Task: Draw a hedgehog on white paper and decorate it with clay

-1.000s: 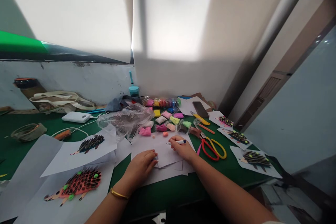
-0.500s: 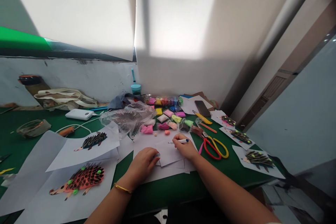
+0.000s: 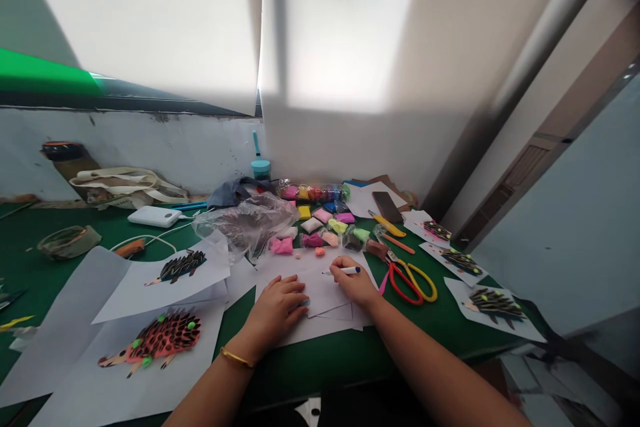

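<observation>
My right hand [image 3: 354,279] is closed around a white marker with a dark blue end [image 3: 347,270], its tip over a white sheet of paper [image 3: 320,290]. Palm down on the papers lies my left hand [image 3: 281,310], fingers stretched out, a gold bracelet on its wrist. A small bluish, shiny thing [image 3: 307,303] peeks out by its fingertips; what it is I cannot make out. Two little lumps of orange-pink clay, the larger one [image 3: 320,251] to the right, sit at the paper's far edge.
Bagged coloured clay [image 3: 313,239] is heaped behind the papers, beside a crumpled plastic bag [image 3: 250,220]. Red-and-yellow scissors [image 3: 413,280], a yellow cutter [image 3: 389,224] and a phone [image 3: 387,207] lie right. Hedgehog pictures are on both sides, including a red one [image 3: 165,340]. A white power bank [image 3: 155,216] is back left.
My left hand has flattened from a curled hold near the small bluish thing to outstretched fingers on the paper. My right hand still grips the marker in nearly the same place.
</observation>
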